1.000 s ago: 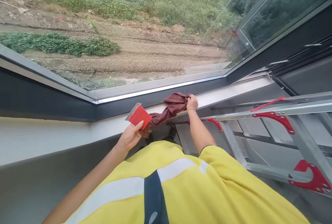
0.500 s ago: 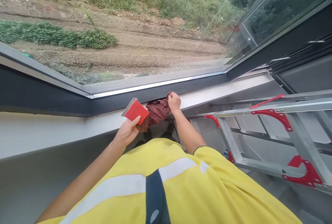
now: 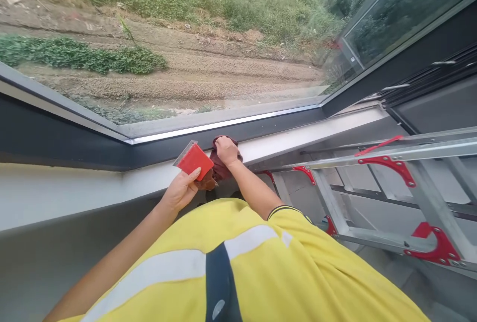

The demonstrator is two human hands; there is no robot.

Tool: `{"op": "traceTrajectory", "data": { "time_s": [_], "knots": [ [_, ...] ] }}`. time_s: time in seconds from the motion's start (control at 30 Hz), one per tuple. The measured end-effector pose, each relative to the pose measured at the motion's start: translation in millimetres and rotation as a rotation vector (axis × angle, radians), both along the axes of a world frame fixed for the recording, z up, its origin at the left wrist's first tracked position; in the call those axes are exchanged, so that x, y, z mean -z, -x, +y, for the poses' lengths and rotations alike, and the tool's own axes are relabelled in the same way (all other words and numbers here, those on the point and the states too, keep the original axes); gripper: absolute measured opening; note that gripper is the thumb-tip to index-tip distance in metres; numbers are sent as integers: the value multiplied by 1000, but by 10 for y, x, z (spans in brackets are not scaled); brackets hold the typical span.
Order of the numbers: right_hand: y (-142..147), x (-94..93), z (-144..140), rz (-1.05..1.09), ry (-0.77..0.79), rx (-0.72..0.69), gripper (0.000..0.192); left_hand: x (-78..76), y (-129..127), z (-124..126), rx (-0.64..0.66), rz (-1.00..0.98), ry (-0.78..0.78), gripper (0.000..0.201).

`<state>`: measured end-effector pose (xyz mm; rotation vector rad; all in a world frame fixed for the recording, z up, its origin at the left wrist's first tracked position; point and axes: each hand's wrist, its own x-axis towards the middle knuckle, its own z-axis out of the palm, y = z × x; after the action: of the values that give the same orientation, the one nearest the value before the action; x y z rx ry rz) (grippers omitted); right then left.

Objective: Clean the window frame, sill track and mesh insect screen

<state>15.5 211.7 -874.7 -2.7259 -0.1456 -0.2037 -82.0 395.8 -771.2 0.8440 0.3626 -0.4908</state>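
The left hand (image 3: 181,190) grips a flat red plastic scraper with a metal blade (image 3: 194,160), fingers closed on its near edge. Just right of it, the right hand (image 3: 225,150) clutches a bunched dark red cloth (image 3: 216,173) against the white window ledge (image 3: 298,138), left of the aluminium ladder with red brackets (image 3: 387,163).

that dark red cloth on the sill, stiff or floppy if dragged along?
Probably floppy: the dark red cloth is bunched and creased under the right hand on the white sill. It looks light, a small wad. Likely to slide and smear out rather than roll, since it lies slack beside the red scraper.
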Motion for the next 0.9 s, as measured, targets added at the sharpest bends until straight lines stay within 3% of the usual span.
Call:
{"op": "traceTrajectory", "data": {
  "time_s": [0.07,0.2,0.27,0.3,0.37,0.47,0.53,0.6,0.67,0.73,0.77,0.83,0.9],
  "knots": [
    [-48,29,-356,-17,-19,87,24,-60,-36,-11,43,-18,7,41],
    [-252,-146,-1677,-8,-83,496,24,-185,-130,-104,167,-12,35,39],
    [-309,-228,-1999,5,-98,653,23,-218,-163,-178,209,-12,44,42],
    [-308,-235,-1981,6,-98,688,23,-223,-176,-215,212,-9,46,43],
    [-247,-170,-1652,-1,-73,623,26,-211,-199,-280,203,9,45,44],
    [-131,-8,-1080,-5,-9,261,26,-177,-250,-359,207,28,21,43],
    [-126,10,-1107,9,2,180,27,-171,-296,-409,236,15,-6,43],
    [-176,-64,-1462,21,-15,318,29,-186,-334,-452,258,-7,-27,41],
    [-233,-154,-1821,33,-38,541,30,-212,-350,-483,267,-28,-32,39],
    [-244,-178,-1874,40,-30,598,29,-229,-349,-509,268,-21,-37,39],
    [-224,-155,-1767,36,-11,532,28,-232,-346,-525,267,-8,-43,39],
    [-155,-71,-1435,18,38,273,28,-233,-350,-567,263,14,-56,38],
    [-104,-3,-1244,9,48,129,27,-234,-369,-623,263,16,-65,37]
  ]
}}
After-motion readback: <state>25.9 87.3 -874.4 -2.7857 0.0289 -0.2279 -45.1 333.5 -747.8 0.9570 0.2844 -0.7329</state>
